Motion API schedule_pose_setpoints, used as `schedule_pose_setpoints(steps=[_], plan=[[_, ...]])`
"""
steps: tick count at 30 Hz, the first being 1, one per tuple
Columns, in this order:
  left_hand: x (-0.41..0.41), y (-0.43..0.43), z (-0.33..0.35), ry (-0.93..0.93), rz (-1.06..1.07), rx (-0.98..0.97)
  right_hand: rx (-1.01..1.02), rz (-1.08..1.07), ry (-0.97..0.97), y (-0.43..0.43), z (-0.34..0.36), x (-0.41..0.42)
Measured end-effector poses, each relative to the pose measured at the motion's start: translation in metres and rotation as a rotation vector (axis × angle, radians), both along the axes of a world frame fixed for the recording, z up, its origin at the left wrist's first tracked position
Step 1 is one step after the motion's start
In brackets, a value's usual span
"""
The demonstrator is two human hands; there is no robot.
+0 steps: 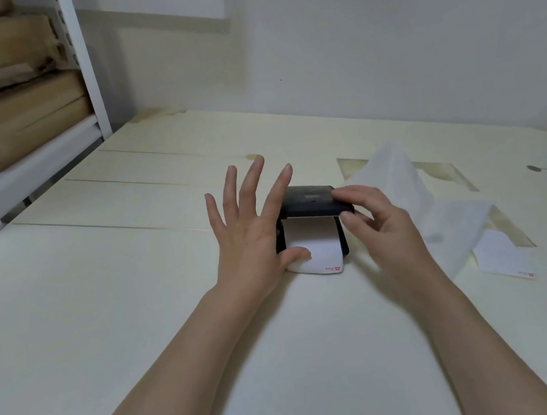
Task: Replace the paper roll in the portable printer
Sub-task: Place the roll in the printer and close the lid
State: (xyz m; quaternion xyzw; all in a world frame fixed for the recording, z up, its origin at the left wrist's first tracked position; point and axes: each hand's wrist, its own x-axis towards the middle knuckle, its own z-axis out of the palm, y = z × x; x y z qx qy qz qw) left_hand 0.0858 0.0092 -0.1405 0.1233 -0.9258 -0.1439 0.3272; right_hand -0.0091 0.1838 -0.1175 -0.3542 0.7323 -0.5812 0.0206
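The small black printer (pixel 311 202) stands on the pale table (pixel 121 325), with the person's 2 hands at its 2 sides. A white paper strip (pixel 315 244) comes out under the printer's upper part and lies over its near side, with a red mark at the lower corner. The left hand (pixel 251 236) is left of the printer, its 4 fingers straight and spread wide, the thumb pressing on the strip. The right hand (pixel 377 222) is right of the printer, fingers bent, pinching the right end of the upper part. A long loose paper (pixel 411 190) lies crumpled just right of the printer. Far left of the printer, a white shelf (pixel 84 76) carries brown parcels (pixel 5 123).
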Motion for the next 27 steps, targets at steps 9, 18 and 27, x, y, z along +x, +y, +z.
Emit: schedule_pose_setpoints(steps=[9, 18, 27], plan=[[0.002, -0.003, -0.003, 0.012, -0.016, -0.167, 0.295, 0.004, 0.226, 0.010, -0.022, -0.009], [0.010, 0.001, 0.003, -0.223, -0.055, -0.010, 0.258, -0.054, 0.195, 0.004, -0.019, -0.004], [0.015, 0.010, 0.000, -0.207, -0.154, 0.290, 0.116, -0.163, 0.011, -0.008, -0.017, -0.006]])
